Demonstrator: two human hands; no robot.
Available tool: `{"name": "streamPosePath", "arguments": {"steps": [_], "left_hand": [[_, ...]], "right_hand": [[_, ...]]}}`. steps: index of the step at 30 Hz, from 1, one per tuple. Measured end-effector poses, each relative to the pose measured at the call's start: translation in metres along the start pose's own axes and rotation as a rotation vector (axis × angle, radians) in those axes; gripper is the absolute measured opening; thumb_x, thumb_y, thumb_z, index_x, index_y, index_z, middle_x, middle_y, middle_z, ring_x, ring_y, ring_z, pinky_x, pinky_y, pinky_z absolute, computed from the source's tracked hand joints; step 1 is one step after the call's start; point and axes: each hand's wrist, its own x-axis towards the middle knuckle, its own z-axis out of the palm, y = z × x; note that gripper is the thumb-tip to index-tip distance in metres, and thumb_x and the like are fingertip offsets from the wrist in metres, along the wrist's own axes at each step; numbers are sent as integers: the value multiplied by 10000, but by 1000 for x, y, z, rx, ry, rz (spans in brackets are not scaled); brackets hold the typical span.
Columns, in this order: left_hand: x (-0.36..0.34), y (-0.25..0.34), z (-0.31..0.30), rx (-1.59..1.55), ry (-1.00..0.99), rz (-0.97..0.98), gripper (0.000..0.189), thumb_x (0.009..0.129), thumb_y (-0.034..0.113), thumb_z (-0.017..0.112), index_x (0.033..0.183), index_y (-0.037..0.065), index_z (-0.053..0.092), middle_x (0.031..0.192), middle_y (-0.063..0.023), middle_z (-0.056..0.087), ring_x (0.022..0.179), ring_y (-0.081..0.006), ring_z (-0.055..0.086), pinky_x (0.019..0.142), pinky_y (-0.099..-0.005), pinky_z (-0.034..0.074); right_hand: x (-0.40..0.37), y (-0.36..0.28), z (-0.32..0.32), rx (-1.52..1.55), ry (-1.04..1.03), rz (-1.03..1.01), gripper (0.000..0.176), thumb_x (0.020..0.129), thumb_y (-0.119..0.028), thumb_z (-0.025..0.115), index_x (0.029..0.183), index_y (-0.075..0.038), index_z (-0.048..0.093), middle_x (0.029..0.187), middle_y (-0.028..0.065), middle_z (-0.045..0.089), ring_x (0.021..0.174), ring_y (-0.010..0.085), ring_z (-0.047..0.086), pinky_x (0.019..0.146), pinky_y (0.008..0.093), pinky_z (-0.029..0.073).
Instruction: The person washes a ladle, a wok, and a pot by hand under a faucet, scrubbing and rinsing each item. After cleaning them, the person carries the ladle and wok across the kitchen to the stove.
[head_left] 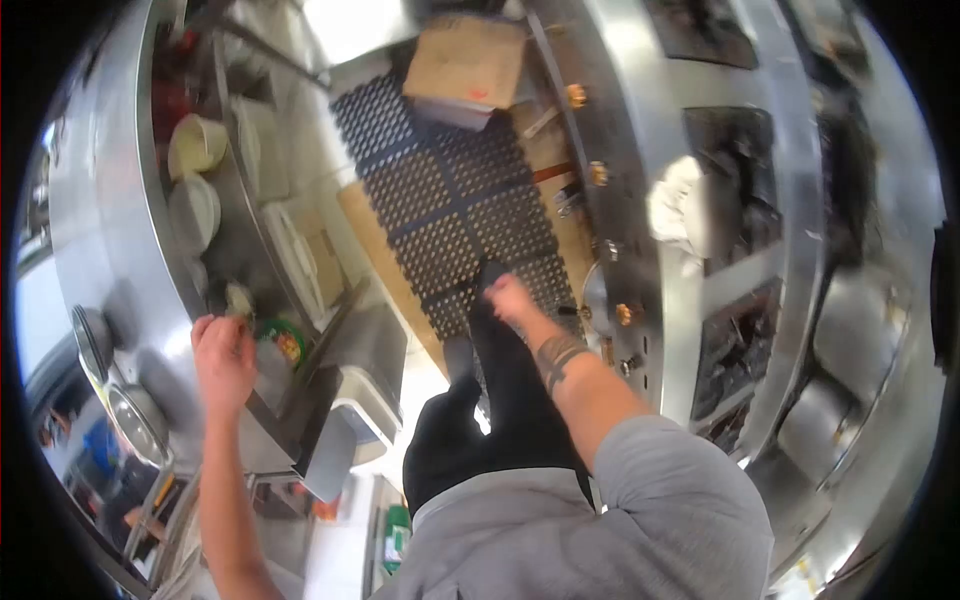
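Note:
My left hand (225,362) is at the edge of the steel counter (115,180), on the left. Its fingers are bent and closed; whatever they may hold is hidden. Just beyond the fingertips, on the shelf below, are a small pale item (238,298) and a green-rimmed container (283,343) with colourful contents. My right hand (508,299) hangs in front of my legs, above the black rubber mat (415,190). Its fingers are curled in, and nothing shows in them.
Two metal bowls (138,420) sit on the counter. Its shelf carries a cream tub (197,146) and a white bowl (195,212). A cardboard box (465,60) stands at the mat's far end. Along the right runs a stove (650,110) with a white cloth (677,205) on it.

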Motion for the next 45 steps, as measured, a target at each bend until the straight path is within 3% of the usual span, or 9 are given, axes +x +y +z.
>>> {"name": "streamPosePath", "arguments": {"steps": [3,7,15,18,19,25,27,40,45], "left_hand": [[-4,6,-4,-5,34,76,165,780,-22,693,920,45,638,860,-122,645,883,-341,637,1000,-458,450],[-18,7,-7,10,41,118,73,806,28,655,845,42,595,795,-138,611,863,-354,622,978,-453,444],[-28,-32,40,653,-326,246,250,847,265,644,1002,101,755,991,-134,761,979,-341,720,989,-496,478],[-63,36,101,222,-519,564,365,959,331,584,1170,69,727,1137,-176,739,1059,-372,712,915,-490,551],[-83,95,122,346,-751,275,419,1016,349,500,1243,52,691,1206,-193,712,1125,-391,668,959,-497,528],[-276,393,271,-146,-1110,1198,403,985,415,638,1208,85,699,1072,-125,763,964,-286,730,839,-420,582],[-371,541,158,-116,-1325,814,400,979,393,668,1231,83,687,1097,-114,759,973,-271,727,872,-390,570],[-579,826,310,935,-1029,2341,306,988,242,517,974,45,750,1047,-211,721,992,-426,682,902,-524,542],[-728,932,308,509,-1138,1862,260,951,216,543,1004,72,753,1038,-200,728,1012,-417,683,890,-499,549]], "right_hand": [[-71,18,18,-15,-126,-4,252,935,-238,711,1096,-62,631,795,100,663,566,186,637,445,357,506],[-177,64,7,-269,131,-447,229,846,-119,658,1063,-45,667,947,186,732,861,354,724,750,448,577],[-375,329,-28,-211,508,-205,223,810,-181,634,996,-87,715,929,173,710,948,412,686,830,519,553],[-411,519,13,-333,659,-148,239,809,-207,634,966,-60,739,888,184,698,940,418,684,835,510,563],[-421,569,35,-307,710,-104,253,810,-213,635,970,-52,746,927,192,717,967,421,689,857,511,565],[-617,654,102,439,808,613,385,832,-246,615,1114,-17,743,1166,252,716,1118,419,689,981,503,546],[-641,691,141,467,834,605,380,835,-245,602,1094,-7,745,1159,255,718,1111,418,690,986,495,543],[-740,1010,417,1047,658,717,252,824,-199,709,819,50,752,729,193,741,604,264,730,560,401,579],[-777,1127,442,1187,941,1032,208,805,-144,702,748,55,725,670,191,708,536,269,697,492,401,547]]}}
